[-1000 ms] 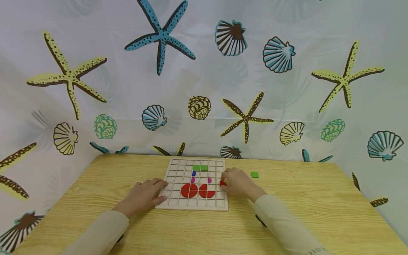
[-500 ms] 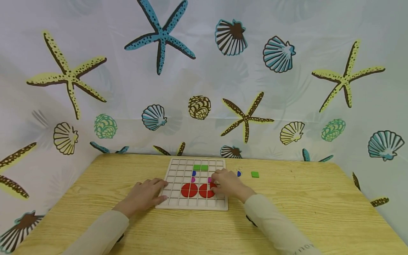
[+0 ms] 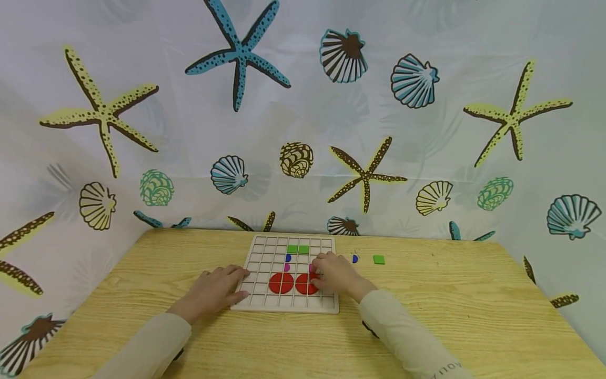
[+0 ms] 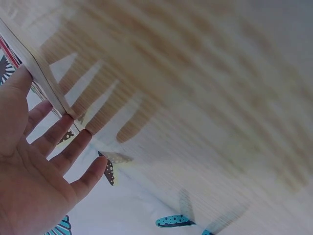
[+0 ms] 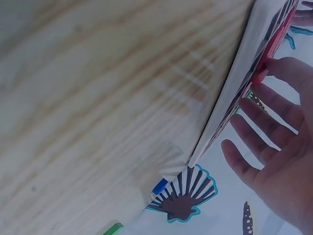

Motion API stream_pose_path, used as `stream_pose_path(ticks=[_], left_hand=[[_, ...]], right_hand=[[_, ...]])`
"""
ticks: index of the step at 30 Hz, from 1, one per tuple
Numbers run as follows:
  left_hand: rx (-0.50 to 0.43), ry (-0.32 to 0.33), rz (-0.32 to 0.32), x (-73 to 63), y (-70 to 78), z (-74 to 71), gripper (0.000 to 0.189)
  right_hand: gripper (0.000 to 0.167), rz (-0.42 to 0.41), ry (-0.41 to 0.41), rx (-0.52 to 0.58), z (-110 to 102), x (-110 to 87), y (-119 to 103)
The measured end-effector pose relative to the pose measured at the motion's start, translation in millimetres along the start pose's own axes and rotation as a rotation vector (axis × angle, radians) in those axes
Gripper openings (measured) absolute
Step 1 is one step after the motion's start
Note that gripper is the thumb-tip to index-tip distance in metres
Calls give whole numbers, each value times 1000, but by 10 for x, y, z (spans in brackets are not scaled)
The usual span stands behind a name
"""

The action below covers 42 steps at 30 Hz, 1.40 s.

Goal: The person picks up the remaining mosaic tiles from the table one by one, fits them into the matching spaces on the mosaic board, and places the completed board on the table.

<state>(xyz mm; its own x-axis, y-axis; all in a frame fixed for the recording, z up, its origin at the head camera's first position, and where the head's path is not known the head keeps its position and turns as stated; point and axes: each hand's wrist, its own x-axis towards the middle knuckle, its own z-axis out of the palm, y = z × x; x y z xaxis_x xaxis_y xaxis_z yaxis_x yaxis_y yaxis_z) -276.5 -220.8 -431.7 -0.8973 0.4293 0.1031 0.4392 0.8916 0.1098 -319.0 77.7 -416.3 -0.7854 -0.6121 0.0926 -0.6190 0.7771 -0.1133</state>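
Observation:
A white gridded board [image 3: 258,302] lies on the table. My left hand [image 3: 215,288] rests at its left edge, fingers loosely spread, fingertips along the rim in the left wrist view. Over the right part of the board, my right hand [image 3: 337,273] pinches a red quarter-circle piece [image 5: 259,76] between thumb and index finger, right at the right-hand red disc [image 3: 304,284], which it partly covers. To the left sits a whole red disc [image 3: 275,284] made of quarters. Above are a magenta half-disc [image 3: 286,267], a blue half-disc [image 3: 288,258] and two green squares [image 3: 292,249]. Another magenta piece [image 3: 311,267] is half hidden by the fingers.
On the wooden table [image 3: 284,342], right of the board, lie a loose blue half-disc [image 3: 355,258] and a green square [image 3: 379,259]. A white curtain [image 3: 284,116] printed with starfish and shells encloses the back and sides.
My right hand has moved left from the board's right edge, carrying the red quarter piece to the right-hand disc, which uncovered the loose blue half-disc. My left hand has stayed put.

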Motion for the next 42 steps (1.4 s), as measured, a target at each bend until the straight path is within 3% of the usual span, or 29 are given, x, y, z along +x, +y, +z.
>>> stream_pose_path(ticks=[36,42], left_hand=[[-1,1,-7,-8,-1,5,49],[3,-7,-13,-6,12,-13,49]], right_hand=[[24,-4,28,53,22,-54,41],[21,37,31,102,-30,-106,127]])
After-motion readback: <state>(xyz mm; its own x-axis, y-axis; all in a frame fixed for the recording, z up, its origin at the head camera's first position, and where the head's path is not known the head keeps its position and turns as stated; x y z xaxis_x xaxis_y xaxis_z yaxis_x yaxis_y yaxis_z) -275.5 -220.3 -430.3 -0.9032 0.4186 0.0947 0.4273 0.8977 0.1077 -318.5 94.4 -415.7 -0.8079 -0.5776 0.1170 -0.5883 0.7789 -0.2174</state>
